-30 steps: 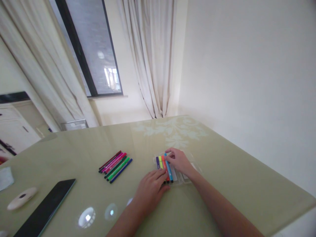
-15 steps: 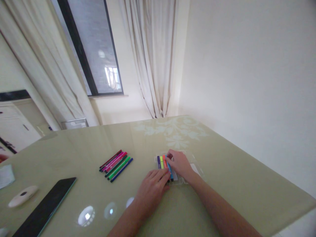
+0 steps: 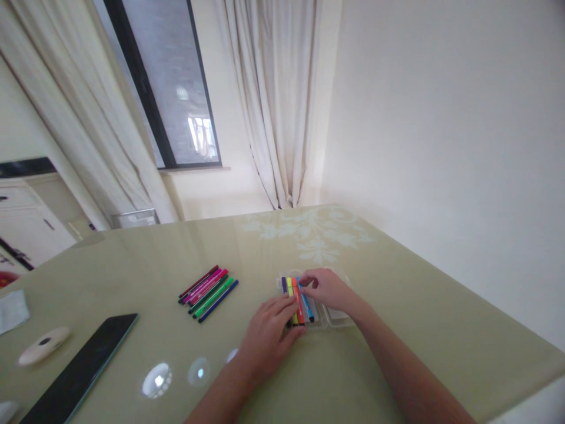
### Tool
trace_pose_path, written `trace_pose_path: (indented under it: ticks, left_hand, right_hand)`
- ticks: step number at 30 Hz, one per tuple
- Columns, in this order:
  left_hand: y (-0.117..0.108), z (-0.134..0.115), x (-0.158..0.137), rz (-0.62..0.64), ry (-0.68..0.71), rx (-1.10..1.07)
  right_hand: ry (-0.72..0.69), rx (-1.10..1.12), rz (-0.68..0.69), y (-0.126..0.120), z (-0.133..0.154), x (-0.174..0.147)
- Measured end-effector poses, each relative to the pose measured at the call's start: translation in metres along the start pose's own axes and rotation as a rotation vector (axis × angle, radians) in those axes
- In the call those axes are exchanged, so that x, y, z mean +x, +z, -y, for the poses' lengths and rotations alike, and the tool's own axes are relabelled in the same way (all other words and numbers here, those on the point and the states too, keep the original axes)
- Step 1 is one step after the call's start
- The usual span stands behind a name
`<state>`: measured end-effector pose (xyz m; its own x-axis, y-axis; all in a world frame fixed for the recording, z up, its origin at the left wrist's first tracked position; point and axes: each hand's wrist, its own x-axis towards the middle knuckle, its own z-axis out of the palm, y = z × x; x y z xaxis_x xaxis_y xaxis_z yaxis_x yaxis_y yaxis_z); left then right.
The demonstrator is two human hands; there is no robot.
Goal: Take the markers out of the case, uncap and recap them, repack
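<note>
A clear plastic case [image 3: 320, 321] lies open on the table, with a row of felt-tip pens in its left part: a dark purple pen [image 3: 284, 285], a yellow pen [image 3: 289, 284], an orange pen [image 3: 300, 306] and a light blue pen [image 3: 308, 307]. My left hand [image 3: 271, 330] rests over the left pens, fingers stretched out and thumb apart; its fingertips hide their middles. At the far end of the light blue pen, my right hand [image 3: 329, 288] has curled thumb and forefinger closed on it. This pen lies slightly slanted beside the orange one.
Several more felt-tip pens [image 3: 210, 292], in reds, pinks, greens and blue, lie side by side to the left. Farther left are a dark flat tablet-like device [image 3: 83, 368], a white oval object [image 3: 44, 346] and a pale packet [image 3: 13, 311]. A wall borders the table's right side.
My left hand has drawn slightly back, uncovering more of the yellow and orange pens. The light blue pen's near end has shifted a little right. My right hand stays at its far end.
</note>
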<state>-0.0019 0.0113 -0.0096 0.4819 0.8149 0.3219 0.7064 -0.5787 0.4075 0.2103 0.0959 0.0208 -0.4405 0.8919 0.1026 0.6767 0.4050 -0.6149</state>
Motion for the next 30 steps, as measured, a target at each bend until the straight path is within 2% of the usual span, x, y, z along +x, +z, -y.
trace_pose_path:
  ticks: [4, 8, 10, 16, 18, 22, 30]
  left_hand:
    - [0.0, 0.003, 0.003, -0.061, -0.167, -0.1]
    - [0.0, 0.0, 0.01, -0.087, -0.278, -0.177]
    - [-0.001, -0.002, 0.012, -0.093, -0.311, -0.2]
    - [0.0, -0.001, 0.012, -0.105, -0.308, -0.246]
    - [0.0, 0.0, 0.011, -0.113, -0.304, -0.252]
    - [-0.001, -0.002, 0.014, -0.098, -0.338, -0.241]
    - [-0.006, -0.005, 0.015, -0.046, -0.309, -0.156]
  right_hand:
    - [-0.024, 0.067, 0.082, -0.007, -0.006, 0.0]
    - [-0.09, 0.102, 0.194, -0.013, -0.007, -0.002]
    - [-0.103, 0.098, 0.205, -0.013, -0.005, -0.002]
    - [0.009, 0.067, 0.114, -0.003, 0.0, 0.0]
    - [0.014, 0.11, 0.136, -0.003, 0.0, 0.0]
    - [-0.062, 0.193, 0.228, -0.007, -0.002, -0.001]
    - [0.018, 0.25, 0.181, -0.002, -0.002, 0.0]
